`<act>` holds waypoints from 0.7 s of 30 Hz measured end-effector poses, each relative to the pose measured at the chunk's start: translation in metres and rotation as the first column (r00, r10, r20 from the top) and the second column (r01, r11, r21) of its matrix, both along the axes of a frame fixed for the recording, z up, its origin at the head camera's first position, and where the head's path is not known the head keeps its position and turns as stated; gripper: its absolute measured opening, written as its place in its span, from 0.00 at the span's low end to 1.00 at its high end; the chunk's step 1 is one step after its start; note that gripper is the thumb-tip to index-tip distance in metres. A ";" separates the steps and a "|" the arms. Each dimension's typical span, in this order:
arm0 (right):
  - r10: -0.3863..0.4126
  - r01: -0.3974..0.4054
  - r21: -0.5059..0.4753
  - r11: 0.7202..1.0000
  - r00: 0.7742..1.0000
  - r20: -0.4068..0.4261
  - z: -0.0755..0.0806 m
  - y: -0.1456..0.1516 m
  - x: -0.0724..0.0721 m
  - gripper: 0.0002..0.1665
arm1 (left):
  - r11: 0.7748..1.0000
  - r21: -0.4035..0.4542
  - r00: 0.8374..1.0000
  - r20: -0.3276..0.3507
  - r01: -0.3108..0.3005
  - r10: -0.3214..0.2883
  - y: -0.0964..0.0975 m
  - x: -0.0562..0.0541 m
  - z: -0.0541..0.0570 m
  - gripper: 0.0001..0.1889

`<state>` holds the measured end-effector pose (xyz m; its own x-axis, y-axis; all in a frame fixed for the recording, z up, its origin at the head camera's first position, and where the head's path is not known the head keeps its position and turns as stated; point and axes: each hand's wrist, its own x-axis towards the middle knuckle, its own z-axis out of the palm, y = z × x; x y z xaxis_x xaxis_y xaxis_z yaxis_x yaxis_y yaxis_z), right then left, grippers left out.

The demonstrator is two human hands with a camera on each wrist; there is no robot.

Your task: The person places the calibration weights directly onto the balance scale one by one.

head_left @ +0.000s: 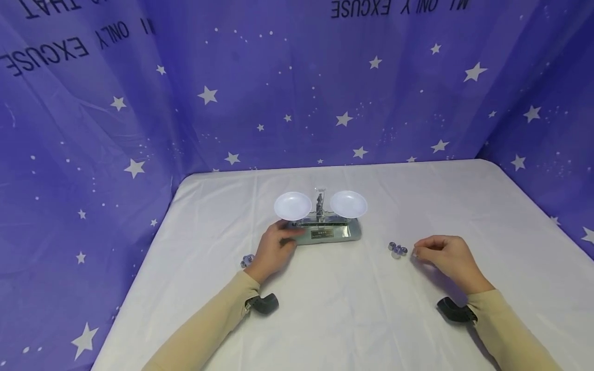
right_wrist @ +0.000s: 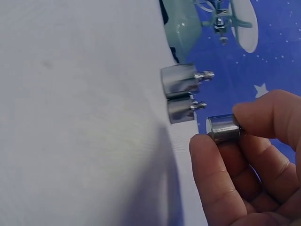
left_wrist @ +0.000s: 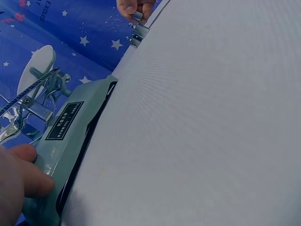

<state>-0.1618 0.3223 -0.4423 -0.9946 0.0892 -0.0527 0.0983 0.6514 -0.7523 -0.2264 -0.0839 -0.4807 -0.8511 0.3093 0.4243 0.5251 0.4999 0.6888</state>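
One right grip (head_left: 447,256), metal weight (right_wrist: 224,128) between fingertips (right_wrist: 203,145)

Both arms wear long beige sleeves, the left sleeve (head_left: 209,320) and right sleeve (head_left: 508,331) alike in plain, unpatterned-looking cloth with soft creases; each reaches to the wrist, leaving the left hand (head_left: 274,250) and right hand (head_left: 451,257) bare. At the left cuff sits a curved black fitting (head_left: 264,304), smooth and elbow-shaped with a rounded end, a small pale bit showing beside it; at the right cuff is a matching dark piece (head_left: 455,310), likewise bent and stubby.
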 end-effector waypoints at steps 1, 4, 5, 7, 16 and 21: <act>-0.005 0.005 -0.001 1.000 1.000 -0.006 0.002 0.000 0.000 0.17 | 1.000 0.000 1.000 -0.001 0.002 -0.002 0.000 0.000 0.000 0.18; -0.012 0.013 0.007 1.000 1.000 -0.021 0.007 0.002 0.000 0.17 | 1.000 0.000 1.000 -0.003 0.004 -0.004 0.000 -0.001 0.001 0.18; -0.013 0.013 0.003 1.000 1.000 -0.025 0.009 0.003 0.000 0.17 | 1.000 -0.001 1.000 0.000 0.005 -0.005 0.000 -0.001 0.001 0.18; -0.014 0.014 0.002 1.000 0.999 -0.031 0.013 0.003 0.000 0.17 | 1.000 0.001 1.000 0.001 0.007 -0.007 0.001 -0.001 0.001 0.19; 0.013 -0.015 -0.035 0.999 0.997 -0.079 0.038 -0.005 -0.012 0.21 | 1.000 -0.004 1.000 -0.001 0.000 0.000 0.000 -0.001 -0.001 0.19; 0.040 -0.050 -0.111 0.993 0.995 -0.089 0.058 -0.013 -0.026 0.20 | 1.000 0.003 1.000 0.029 -0.005 0.005 0.000 0.000 0.001 0.19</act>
<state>-0.1881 0.3088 -0.3842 -0.9987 0.0427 0.0269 0.0019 0.5640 -0.8257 -0.2268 -0.0838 -0.4799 -0.8646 0.3039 0.4001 0.5023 0.5006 0.7051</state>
